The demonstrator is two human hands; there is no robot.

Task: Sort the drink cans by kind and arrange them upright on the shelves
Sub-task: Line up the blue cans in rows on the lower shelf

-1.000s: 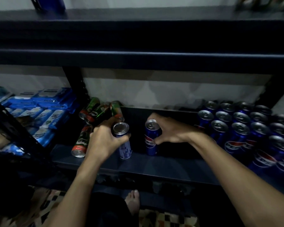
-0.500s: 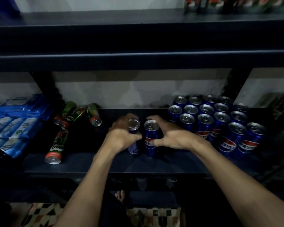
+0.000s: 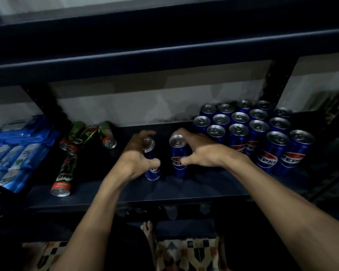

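Head view: dim shelf bay, dark blue shelf (image 3: 184,190) at mid-height.

Left hand (image 3: 137,157) wrapped around an upright Pepsi can (image 3: 152,167), thumb across its front, fingers curled over the far side near the lid. Can base sits on the shelf, roughly mid-span.

Right hand (image 3: 200,151) clamped on a second upright Pepsi can (image 3: 177,159) just beside the first; thumb on the logo, fingers (image 3: 181,132) arched over the rim. The two cans are near each other but apart.

Pepsi block (image 3: 252,133) stands upright toward the right end of the shelf, rows packed touching, from the back wall out toward the front edge. The right-hand can sits just left of it.

Milo cans (image 3: 82,133) lie on their sides toward the left end, jumbled at the back; one more Milo can (image 3: 64,175) lies alone near the front edge, lid facing out.

Blue packets (image 3: 18,145) stacked in the next bay left of the upright post.

Patterned floor mat (image 3: 186,253) and bare toes (image 3: 148,227) visible below the shelf. Far right is too blurred to read.
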